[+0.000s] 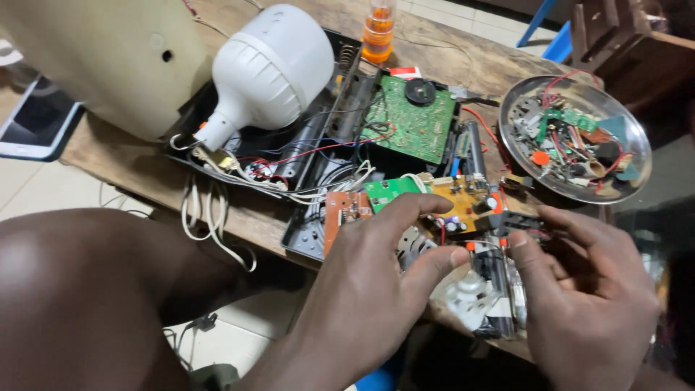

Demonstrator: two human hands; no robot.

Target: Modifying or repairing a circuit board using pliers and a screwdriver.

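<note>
An opened black electronic device (311, 232) lies on a wooden table (130, 156), its circuit boards and wires exposed. My left hand (376, 282) rests over its front edge, fingers spread around a yellow-brown circuit board (463, 199) and touching a small green board (387, 190). My right hand (586, 289) pinches a small black part with red wires (517, 224) at that board's right end. A large green circuit board (413, 119) with a round black buzzer sits further back in the casing.
A large white bulb (271, 69) lies across the casing's left side. A metal dish (622, 181) of loose parts stands at the right. An orange bottle (378, 32) is at the back, a cream appliance (108, 58) at the left. My knee (94, 289) fills the lower left.
</note>
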